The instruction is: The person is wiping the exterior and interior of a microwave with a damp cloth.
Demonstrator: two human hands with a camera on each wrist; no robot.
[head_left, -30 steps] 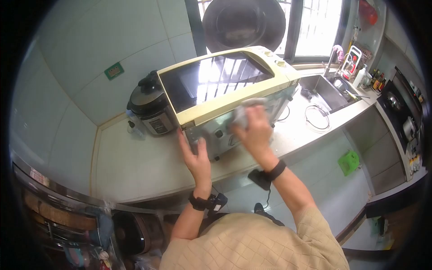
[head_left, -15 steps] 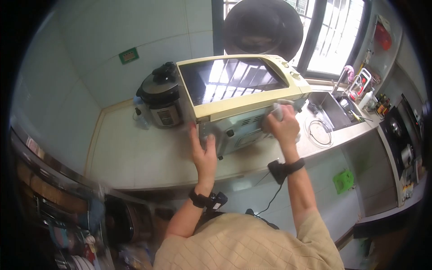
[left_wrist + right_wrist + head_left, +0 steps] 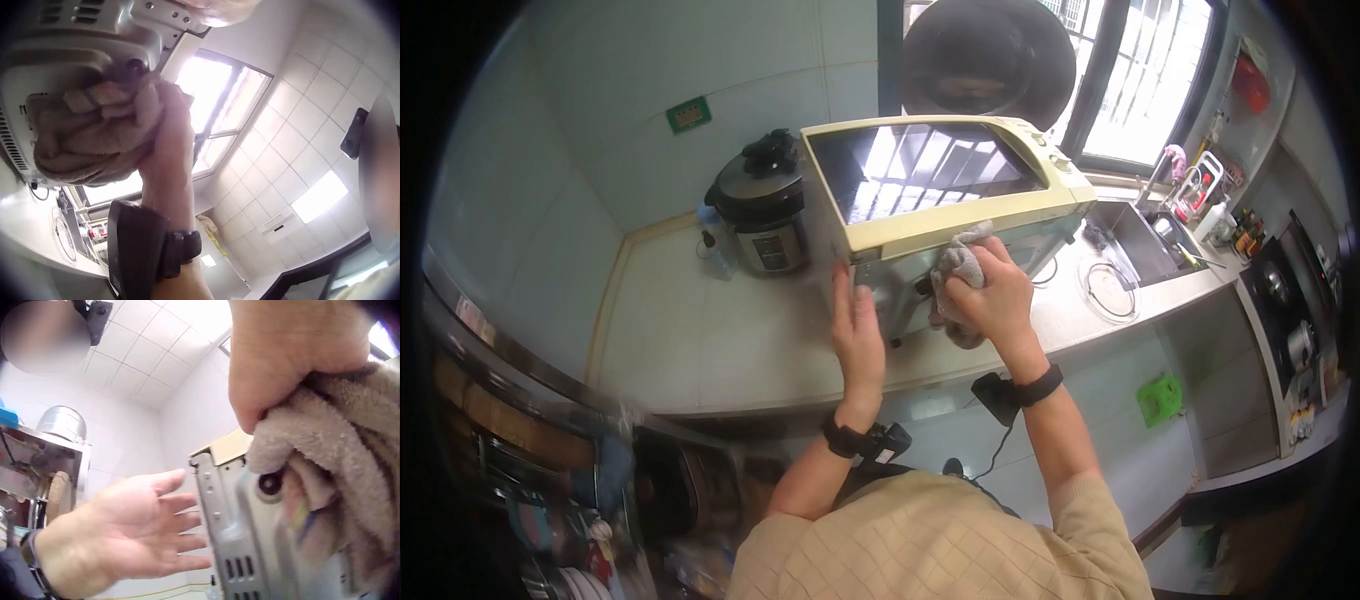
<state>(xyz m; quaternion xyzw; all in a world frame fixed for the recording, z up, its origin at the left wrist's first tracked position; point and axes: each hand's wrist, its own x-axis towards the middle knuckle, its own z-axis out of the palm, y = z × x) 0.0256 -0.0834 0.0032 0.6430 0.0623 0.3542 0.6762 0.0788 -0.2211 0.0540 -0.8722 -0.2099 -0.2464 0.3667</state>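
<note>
A cream and grey microwave oven stands tilted on the counter, its dark glass door facing up and its metal underside toward the person. The right hand grips a crumpled grey cloth against that underside, near a black foot. In the right wrist view the cloth bunches below the curled right hand. The left hand lies with straight fingers along the oven's left edge; the right wrist view shows its open palm, fingertips at the metal side.
A pressure cooker and a small bottle stand left of the oven. Behind it a large dark pan leans by the window. At the right are a coiled pale hose, a sink and a stove.
The right hand with the cloth went right across the underside, then came back left toward the black foot. The left hand has stayed at the oven's left edge. The head view has shifted.
</note>
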